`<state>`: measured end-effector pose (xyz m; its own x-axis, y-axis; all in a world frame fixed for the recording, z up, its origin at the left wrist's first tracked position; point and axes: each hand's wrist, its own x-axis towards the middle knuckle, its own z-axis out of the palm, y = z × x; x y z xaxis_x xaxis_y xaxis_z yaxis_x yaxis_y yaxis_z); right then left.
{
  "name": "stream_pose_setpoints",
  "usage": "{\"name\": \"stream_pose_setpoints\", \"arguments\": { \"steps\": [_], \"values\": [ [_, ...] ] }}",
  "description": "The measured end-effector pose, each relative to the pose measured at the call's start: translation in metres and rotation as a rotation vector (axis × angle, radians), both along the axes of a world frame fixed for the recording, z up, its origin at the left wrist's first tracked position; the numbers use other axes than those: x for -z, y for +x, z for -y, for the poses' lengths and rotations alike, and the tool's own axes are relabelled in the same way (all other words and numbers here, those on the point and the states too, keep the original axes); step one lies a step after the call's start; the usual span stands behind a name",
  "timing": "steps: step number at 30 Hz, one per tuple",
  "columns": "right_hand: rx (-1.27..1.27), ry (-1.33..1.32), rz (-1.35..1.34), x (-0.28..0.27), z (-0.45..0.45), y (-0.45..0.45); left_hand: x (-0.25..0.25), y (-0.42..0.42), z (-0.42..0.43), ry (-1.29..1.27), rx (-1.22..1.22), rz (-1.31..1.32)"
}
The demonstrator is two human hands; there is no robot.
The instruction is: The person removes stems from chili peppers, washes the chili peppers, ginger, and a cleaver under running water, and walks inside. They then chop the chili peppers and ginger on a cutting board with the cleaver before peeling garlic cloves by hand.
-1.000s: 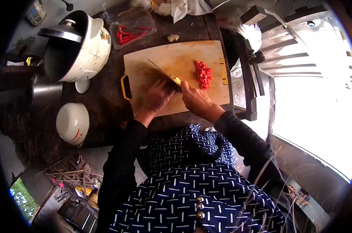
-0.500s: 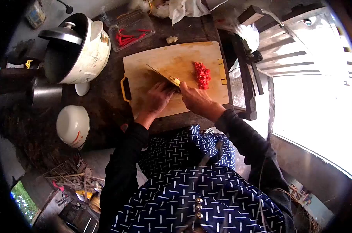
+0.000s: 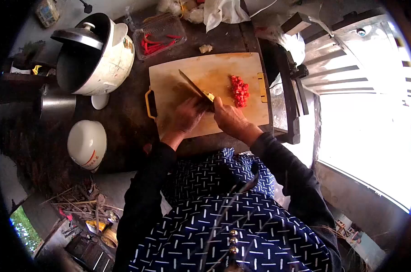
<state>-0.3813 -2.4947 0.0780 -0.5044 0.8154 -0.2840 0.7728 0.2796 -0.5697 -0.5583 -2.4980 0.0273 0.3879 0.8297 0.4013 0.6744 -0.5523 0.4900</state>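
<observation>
A wooden cutting board with yellow handles lies before me. My right hand is closed round the handle end of a knife, whose blade points up and left over the board. Small yellowish pieces sit along the blade near my right hand. My left hand is on the board beside the knife, fingers bent together; what they hold, if anything, is hidden. A heap of chopped red pieces lies on the board's right part.
A clear plastic box with red peppers and a pale lump are behind the board. To the left stand a large pot with a tilted lid and a white enamel bowl. Sticks lie lower left.
The knife blade has turned a little and shows more of its side. The whole view has shifted slightly. Both hands stay at nearly the same place on the board.
</observation>
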Motion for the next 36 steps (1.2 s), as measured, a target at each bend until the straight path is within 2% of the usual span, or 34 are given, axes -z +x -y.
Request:
{"name": "stream_pose_setpoints", "arguments": {
  "steps": [4, 8, 16, 20, 22, 25, 31, 36],
  "values": [
    [0.063, -0.013, -0.031, -0.005, -0.003, 0.001, 0.007, -0.002, -0.001, -0.016, 0.005, -0.016],
    [0.062, 0.034, -0.022, -0.01, -0.005, 0.005, 0.006, 0.0, -0.002, 0.023, 0.021, 0.078],
    [-0.072, 0.047, 0.068, -0.022, 0.001, 0.003, 0.006, -0.005, 0.001, 0.055, -0.021, 0.061],
    [-0.094, 0.117, 0.063, -0.003, 0.002, 0.0, 0.009, -0.004, 0.0, 0.077, -0.002, 0.035],
    [-0.043, 0.062, 0.105, -0.003, 0.0, -0.004, 0.011, -0.008, -0.007, 0.124, 0.02, 0.005],
    [-0.091, 0.135, 0.042, 0.005, 0.001, 0.004, 0.006, -0.003, -0.001, 0.097, -0.014, -0.008],
    [-0.075, 0.006, -0.002, -0.01, -0.002, 0.01, 0.007, -0.007, 0.0, 0.096, -0.01, -0.084],
    [-0.046, -0.01, -0.006, 0.007, -0.004, 0.005, 0.011, -0.008, 0.002, -0.017, 0.003, 0.028]
  ]
}}
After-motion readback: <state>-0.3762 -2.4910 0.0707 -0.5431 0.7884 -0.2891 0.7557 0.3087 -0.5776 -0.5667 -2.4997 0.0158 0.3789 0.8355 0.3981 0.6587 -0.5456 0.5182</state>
